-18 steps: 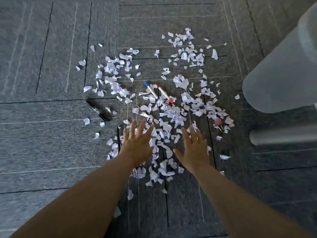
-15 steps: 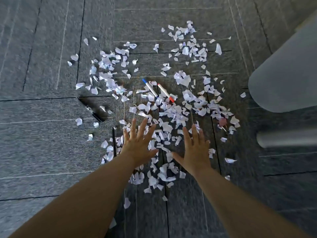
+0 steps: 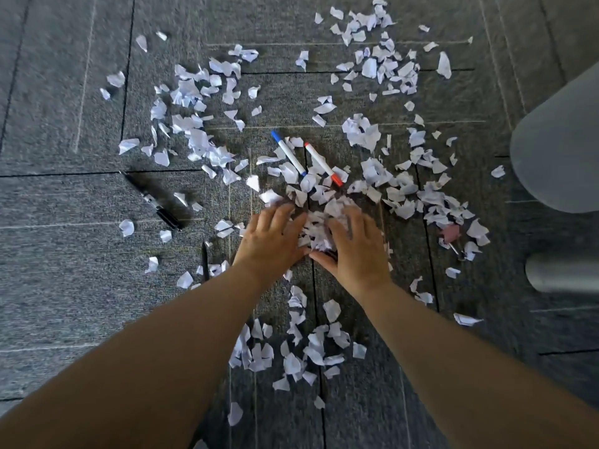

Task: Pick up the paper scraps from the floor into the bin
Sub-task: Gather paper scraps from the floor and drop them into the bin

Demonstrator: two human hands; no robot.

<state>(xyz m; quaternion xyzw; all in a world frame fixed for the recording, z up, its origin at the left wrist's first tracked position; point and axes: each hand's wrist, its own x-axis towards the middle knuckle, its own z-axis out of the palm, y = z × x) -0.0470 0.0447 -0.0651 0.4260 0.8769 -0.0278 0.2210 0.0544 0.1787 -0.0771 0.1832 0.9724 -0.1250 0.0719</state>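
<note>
White paper scraps lie scattered over the grey carpet, thickest in the middle (image 3: 398,186), with more at the upper left (image 3: 194,124), upper right (image 3: 382,63) and near me (image 3: 291,354). My left hand (image 3: 272,241) and my right hand (image 3: 353,247) press down side by side on the carpet, fingers curled inward. Between them they squeeze a small heap of scraps (image 3: 316,228). The pale translucent bin (image 3: 557,150) stands at the right edge, only partly in frame.
A blue-capped marker (image 3: 288,153) and a red-capped marker (image 3: 323,164) lie among the scraps just beyond my hands. A black pen (image 3: 152,200) lies to the left. A pink binder clip (image 3: 452,234) sits at the right. A grey tube (image 3: 564,273) lies below the bin.
Both hands were spread apart with fingers open above the scraps. They have come together and swept scraps into a heap between them. The view has moved closer to the floor.
</note>
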